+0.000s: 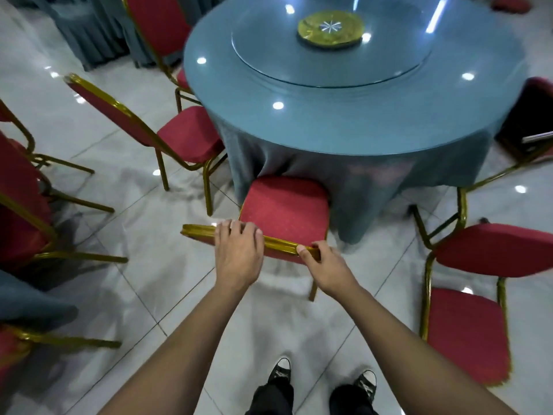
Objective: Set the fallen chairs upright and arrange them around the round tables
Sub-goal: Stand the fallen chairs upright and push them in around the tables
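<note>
Chair upright at near edge of round table, seat front tucked just under the hanging blue cloth, back toward the person. Both hands grasp the gold top rail of its back: left hand lies over the rail with fingers curled across it, right hand pinches the rail's right end, thumb on top. Step in hand looks like pushing or squaring this chair to the table. To do it well: keep both hands level on the rail, push straight at the table centre, stop before the seat drags the cloth, avoid tipping the back. Chair has red fabric seat, gold metal frame, rail ribbed and shiny; one rear leg shows below the right hand. Outward: second chair stands at table's left, angled in, a third behind it. Fallen chair lies on floor at right, legs toward the table, not yet set up. More chairs at far left look tipped. Glass turntable sits on table.
</note>
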`<state>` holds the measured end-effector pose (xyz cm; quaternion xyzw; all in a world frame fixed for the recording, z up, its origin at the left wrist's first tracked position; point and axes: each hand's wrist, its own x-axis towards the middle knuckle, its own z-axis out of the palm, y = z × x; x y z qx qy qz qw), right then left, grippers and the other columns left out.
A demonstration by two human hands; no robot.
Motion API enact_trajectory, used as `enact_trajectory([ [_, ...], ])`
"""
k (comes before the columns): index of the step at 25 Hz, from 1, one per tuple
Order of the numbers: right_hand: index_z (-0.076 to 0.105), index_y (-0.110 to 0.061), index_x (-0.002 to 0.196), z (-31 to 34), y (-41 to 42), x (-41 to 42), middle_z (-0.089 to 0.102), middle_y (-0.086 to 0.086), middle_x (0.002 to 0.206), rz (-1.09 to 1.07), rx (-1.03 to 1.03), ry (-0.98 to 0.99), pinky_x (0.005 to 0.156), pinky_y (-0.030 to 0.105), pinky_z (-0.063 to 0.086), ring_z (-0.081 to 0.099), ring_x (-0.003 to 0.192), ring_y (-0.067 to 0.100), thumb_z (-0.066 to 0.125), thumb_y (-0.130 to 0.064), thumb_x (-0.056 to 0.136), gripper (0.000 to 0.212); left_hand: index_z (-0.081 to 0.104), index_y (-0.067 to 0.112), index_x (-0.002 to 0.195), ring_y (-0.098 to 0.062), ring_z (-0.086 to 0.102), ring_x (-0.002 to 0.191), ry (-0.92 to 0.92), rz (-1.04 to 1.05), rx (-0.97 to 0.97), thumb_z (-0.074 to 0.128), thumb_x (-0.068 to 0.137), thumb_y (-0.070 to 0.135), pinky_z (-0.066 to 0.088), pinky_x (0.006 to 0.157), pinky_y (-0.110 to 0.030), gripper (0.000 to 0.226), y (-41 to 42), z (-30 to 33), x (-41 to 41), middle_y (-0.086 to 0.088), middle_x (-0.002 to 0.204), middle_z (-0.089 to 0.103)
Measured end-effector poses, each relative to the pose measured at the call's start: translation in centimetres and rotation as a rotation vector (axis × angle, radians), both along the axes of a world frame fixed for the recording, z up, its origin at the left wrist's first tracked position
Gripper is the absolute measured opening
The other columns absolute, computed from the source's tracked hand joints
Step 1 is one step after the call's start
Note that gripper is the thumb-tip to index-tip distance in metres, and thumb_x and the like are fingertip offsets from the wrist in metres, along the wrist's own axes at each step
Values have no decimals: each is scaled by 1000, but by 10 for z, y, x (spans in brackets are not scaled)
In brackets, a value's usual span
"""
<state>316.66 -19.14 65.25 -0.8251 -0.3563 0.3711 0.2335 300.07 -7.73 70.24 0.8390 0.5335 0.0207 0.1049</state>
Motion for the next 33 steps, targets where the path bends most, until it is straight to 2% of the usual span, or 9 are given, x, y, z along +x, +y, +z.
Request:
enact_trajectory([
  [2, 52, -31, 128, 12, -11, 3, 58, -2, 122, 0, 66, -69, 87, 40, 52, 56, 110, 19, 43, -57, 99, 40, 62, 29, 114, -23, 45, 130, -23, -106, 2, 37, 102, 39, 11, 122, -55, 29, -24, 6, 16, 6, 119, 62],
  [4, 55, -31, 123, 21, -32, 12, 60, -8, 118, -48, 134, -118, 84, 34, 47, 58, 108, 15, 48, -44, 100, 27, 60, 30, 114, -21, 49, 124, -67, -166, -16, 41, 100, 37, 13, 122, -51, 24, -43, 9, 35, 6, 116, 62],
  [6, 56, -31, 123, 30, -69, 35, 59, -8, 117, -153, 179, -159, 83, 30, 42, 57, 107, 14, 50, -39, 99, 25, 59, 28, 114, -21, 50, 119, -122, -268, -50, 44, 100, 35, 25, 117, -45, 22, -67, 14, 67, 4, 117, 62],
  [8, 56, -30, 125, 37, -110, 63, 60, -6, 122, -244, 190, -186, 87, 30, 44, 57, 109, 13, 52, -35, 99, 27, 59, 28, 117, -20, 49, 115, -166, -366, -94, 44, 101, 34, 34, 109, -40, 23, -99, 19, 104, 4, 118, 61],
  [11, 58, -28, 127, 40, -192, 105, 60, -3, 125, -386, 208, -192, 94, 34, 48, 60, 111, 14, 55, -29, 98, 29, 59, 28, 120, -18, 49, 114, -217, -506, -111, 44, 102, 34, 37, 102, -37, 24, -164, 23, 162, 5, 120, 60],
  [14, 58, -27, 127, 39, -287, 145, 62, -3, 125, -488, 219, -206, 94, 35, 49, 60, 111, 14, 56, -26, 97, 30, 59, 27, 116, -15, 49, 108, -293, -593, -96, 46, 100, 33, 35, 95, -32, 22, -245, 21, 216, 6, 116, 61],
  [21, 60, -21, 126, 29, -478, 227, 63, 1, 121, -603, 169, -267, 96, 38, 49, 60, 111, 19, 58, -21, 95, 31, 60, 29, 115, -16, 52, 111, -283, -640, -166, 46, 101, 35, 40, 99, -36, 21, -419, 1, 304, 8, 117, 63],
  [28, 59, -27, 127, 6, -567, 316, 61, -1, 121, -594, 132, -214, 93, 42, 54, 61, 108, 15, 54, -24, 98, 30, 60, 25, 117, -18, 51, 110, -266, -618, -247, 46, 99, 31, 37, 98, -34, 24, -498, -28, 364, 6, 118, 62],
  [33, 58, -29, 126, -20, -602, 385, 60, -3, 118, -526, 51, -190, 81, 27, 49, 60, 101, 9, 55, -22, 98, 29, 61, 23, 116, -19, 50, 107, -256, -510, -373, 47, 99, 28, 39, 95, -34, 22, -532, -69, 422, 4, 117, 63],
])
